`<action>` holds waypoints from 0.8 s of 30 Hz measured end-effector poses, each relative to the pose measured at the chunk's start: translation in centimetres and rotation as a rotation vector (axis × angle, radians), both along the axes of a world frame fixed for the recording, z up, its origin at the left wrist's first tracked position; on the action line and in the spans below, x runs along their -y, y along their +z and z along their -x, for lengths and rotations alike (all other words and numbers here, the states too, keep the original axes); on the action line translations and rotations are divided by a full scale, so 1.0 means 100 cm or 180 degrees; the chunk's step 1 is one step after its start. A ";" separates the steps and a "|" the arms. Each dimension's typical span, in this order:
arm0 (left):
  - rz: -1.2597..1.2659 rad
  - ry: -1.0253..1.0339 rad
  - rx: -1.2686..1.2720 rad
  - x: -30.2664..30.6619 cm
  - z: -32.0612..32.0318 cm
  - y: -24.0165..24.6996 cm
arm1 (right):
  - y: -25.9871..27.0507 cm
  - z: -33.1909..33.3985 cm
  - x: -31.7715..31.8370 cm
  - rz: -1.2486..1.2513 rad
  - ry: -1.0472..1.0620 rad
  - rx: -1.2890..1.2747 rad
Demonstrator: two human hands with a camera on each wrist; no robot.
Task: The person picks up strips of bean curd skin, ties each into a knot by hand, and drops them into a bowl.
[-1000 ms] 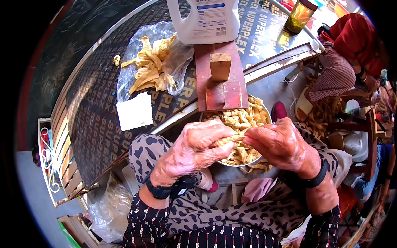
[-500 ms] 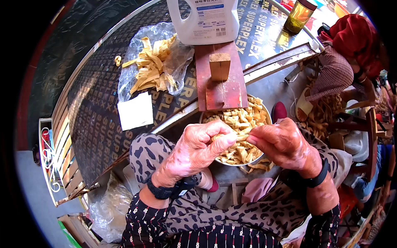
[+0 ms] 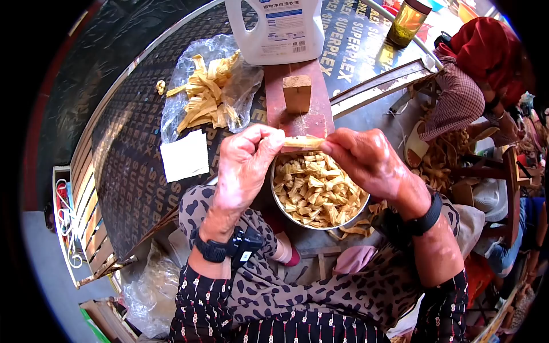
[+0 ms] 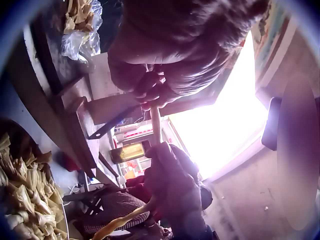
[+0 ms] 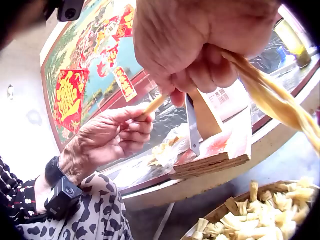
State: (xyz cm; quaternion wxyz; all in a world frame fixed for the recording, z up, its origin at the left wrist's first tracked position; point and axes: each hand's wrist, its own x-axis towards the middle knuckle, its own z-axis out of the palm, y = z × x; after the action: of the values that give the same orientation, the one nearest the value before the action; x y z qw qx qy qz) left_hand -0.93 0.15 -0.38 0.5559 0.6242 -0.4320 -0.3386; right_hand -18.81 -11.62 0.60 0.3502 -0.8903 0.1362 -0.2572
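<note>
A pale yellow strip (image 3: 303, 142) is stretched between both hands over the front of a red board (image 3: 320, 108). The left hand (image 3: 243, 166) pinches one end between thumb and fingers. The right hand (image 3: 374, 160) pinches the other end; in the right wrist view a loose length of strip (image 5: 272, 95) trails from this hand (image 5: 200, 45). A metal blade (image 5: 192, 125) stands upright against a wooden block (image 5: 206, 117) on the board, close to the strip. Below the hands is a round bowl (image 3: 275, 197) full of knotted yellow pieces (image 3: 317, 188).
On the dark table (image 3: 134, 171) lie a plastic bag (image 3: 174, 114) with yellow strips and a white paper (image 3: 185, 156). A white jug (image 3: 283, 34) stands on the board's far end, a jar (image 3: 407, 26) at the back right. Another person (image 3: 463, 91) sits at the right.
Both hands have moved up and forward from over the bowl to the board's front, further apart, with the strip stretched between them. More of the bowl shows.
</note>
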 end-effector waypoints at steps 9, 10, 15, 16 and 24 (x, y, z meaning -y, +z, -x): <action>0.0000 0.0078 -0.0502 0.027 -0.004 -0.016 | -0.016 -0.018 0.025 0.0178 -0.0282 -0.0105; 0.0106 0.0125 -0.0396 0.029 -0.006 -0.019 | -0.015 -0.020 0.026 0.0145 -0.0300 -0.0156; 0.0233 0.0272 -0.0291 0.035 -0.005 -0.024 | -0.023 -0.023 0.031 0.0141 -0.0329 -0.0137; 0.0284 0.0345 -0.0195 0.037 -0.004 -0.027 | -0.026 -0.024 0.031 0.0108 -0.0391 -0.0148; -0.0143 0.0499 0.1027 0.023 -0.002 -0.028 | -0.030 -0.011 0.029 0.0123 -0.0726 -0.0704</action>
State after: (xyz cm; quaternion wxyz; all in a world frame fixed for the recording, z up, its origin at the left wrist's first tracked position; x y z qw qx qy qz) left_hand -0.74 -2.11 -3.21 0.4901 0.7145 -0.4579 -0.1992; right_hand -17.76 -14.50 -2.35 0.2844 -0.8985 0.2691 -0.1983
